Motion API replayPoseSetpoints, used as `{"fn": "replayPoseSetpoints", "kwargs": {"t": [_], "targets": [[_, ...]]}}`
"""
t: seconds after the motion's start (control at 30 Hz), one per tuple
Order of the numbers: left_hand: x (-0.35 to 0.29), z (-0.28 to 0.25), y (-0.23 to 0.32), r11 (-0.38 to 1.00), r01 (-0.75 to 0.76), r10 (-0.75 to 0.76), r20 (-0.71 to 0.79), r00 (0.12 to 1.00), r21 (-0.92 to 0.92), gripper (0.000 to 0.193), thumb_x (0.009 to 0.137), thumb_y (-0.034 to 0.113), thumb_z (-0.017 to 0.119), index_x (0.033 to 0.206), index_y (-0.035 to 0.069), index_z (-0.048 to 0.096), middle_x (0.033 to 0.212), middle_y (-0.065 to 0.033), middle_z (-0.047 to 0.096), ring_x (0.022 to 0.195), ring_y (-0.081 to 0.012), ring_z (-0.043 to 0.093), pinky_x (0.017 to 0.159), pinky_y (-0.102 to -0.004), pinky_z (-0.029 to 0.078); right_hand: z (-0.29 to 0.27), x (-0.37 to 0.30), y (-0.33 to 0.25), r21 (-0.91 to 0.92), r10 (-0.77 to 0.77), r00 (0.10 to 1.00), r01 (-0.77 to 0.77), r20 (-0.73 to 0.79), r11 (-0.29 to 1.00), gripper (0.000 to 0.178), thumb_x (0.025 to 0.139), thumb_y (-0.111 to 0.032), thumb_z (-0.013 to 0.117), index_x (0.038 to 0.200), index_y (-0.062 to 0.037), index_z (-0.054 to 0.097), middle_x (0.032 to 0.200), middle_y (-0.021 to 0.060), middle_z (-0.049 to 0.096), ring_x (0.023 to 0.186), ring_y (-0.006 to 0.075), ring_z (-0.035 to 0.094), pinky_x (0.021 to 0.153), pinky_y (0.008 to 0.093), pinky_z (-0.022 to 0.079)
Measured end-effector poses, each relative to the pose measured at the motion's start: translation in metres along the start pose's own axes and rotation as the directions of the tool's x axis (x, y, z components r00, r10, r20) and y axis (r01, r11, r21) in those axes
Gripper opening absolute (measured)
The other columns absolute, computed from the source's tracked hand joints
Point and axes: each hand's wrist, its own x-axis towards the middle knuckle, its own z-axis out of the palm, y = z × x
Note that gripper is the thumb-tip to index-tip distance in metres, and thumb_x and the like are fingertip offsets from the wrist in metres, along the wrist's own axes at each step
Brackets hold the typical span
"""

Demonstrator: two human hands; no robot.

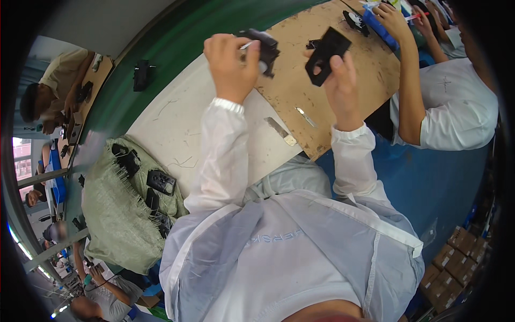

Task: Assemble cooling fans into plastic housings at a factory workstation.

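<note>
Both my hands are raised over the worktable. My left hand (230,67) is closed round a dark plastic assembly (266,52), blurred, with a light shiny bit near the thumb. My right hand (342,88) grips a flat black plastic plate (328,53), tilted, with a round hole near its lower end. A gap separates the two pieces. Below them, a flat metal blade (277,129) with a pale end lies across the seam of white sheet (185,126) and brown board (300,86). A small slim metal tool (306,117) rests on the board.
Left of me bulges an open green woven sack (115,209) with black plastic parts (161,182) inside. One black part (141,75) lies on the green belt (115,104). A co-worker's arm (412,91) is close on the right. Cardboard boxes (453,263) stand at lower right.
</note>
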Motion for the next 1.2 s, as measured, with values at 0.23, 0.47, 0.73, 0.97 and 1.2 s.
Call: {"fn": "replayPoseSetpoints", "kwargs": {"t": [0.23, 0.47, 0.73, 0.97, 1.2], "targets": [[0.014, -0.067, 0.030, 0.470, 0.632, -0.737, 0.120, 0.665, -0.615, 0.020, 0.096, 0.021, 0.051, 0.095, 0.003, 0.059, 0.084, -0.0043, 0.059, 0.073, -0.0114, 0.049, 0.067, -0.0233, 0.041, 0.106, 0.002, 0.017, 0.183, 0.041, 0.988, -0.068, 0.148, 0.981, 0.049, 0.096, -0.028, 0.060, 0.134, -0.0007, 0.043, 0.108, 0.0129, 0.062, 0.088, 0.0187, 0.063, 0.079, 0.0278, 0.050], [0.014, -0.088, 0.031, 0.328, 0.718, -0.862, 0.117, 0.493, -0.614, 0.028, 0.098, 0.024, 0.046, 0.101, 0.000, 0.059, 0.085, -0.0046, 0.059, 0.074, -0.0118, 0.050, 0.066, -0.0226, 0.041, 0.137, -0.001, 0.011, 0.127, 0.138, 0.960, -0.173, 0.242, 0.977, 0.051, 0.098, -0.035, 0.059, 0.132, -0.0005, 0.046, 0.101, 0.0088, 0.060, 0.085, 0.0143, 0.059, 0.077, 0.0271, 0.047], [0.022, -0.095, 0.040, 0.371, 0.722, -0.864, 0.068, 0.499, -0.583, 0.026, 0.097, 0.024, 0.049, 0.101, 0.000, 0.060, 0.082, -0.0045, 0.060, 0.070, -0.0121, 0.050, 0.064, -0.0224, 0.041, 0.147, -0.005, 0.011, 0.044, 0.126, 0.969, -0.138, 0.211, 0.989, 0.049, 0.098, -0.039, 0.057, 0.127, 0.0001, 0.051, 0.099, 0.0065, 0.059, 0.082, 0.0120, 0.055, 0.073, 0.0237, 0.044], [0.018, -0.095, 0.038, 0.411, 0.706, -0.838, 0.067, 0.542, -0.577, 0.025, 0.098, 0.023, 0.048, 0.096, 0.000, 0.059, 0.080, -0.0045, 0.059, 0.067, -0.0120, 0.048, 0.062, -0.0229, 0.041, 0.149, -0.004, 0.011, 0.060, 0.118, 0.969, -0.134, 0.215, 0.989, 0.049, 0.098, -0.039, 0.057, 0.126, 0.0004, 0.051, 0.099, 0.0068, 0.059, 0.081, 0.0121, 0.055, 0.071, 0.0234, 0.045], [0.013, -0.093, 0.040, 0.483, 0.741, -0.825, 0.041, 0.563, -0.467, 0.026, 0.099, 0.022, 0.045, 0.093, 0.000, 0.058, 0.081, -0.0055, 0.059, 0.070, -0.0137, 0.049, 0.067, -0.0254, 0.043, 0.149, -0.003, 0.010, 0.016, 0.198, 0.956, -0.206, 0.216, 0.978, 0.046, 0.098, -0.036, 0.058, 0.123, 0.0011, 0.052, 0.095, 0.0073, 0.058, 0.079, 0.0128, 0.055, 0.070, 0.0250, 0.048]]}}
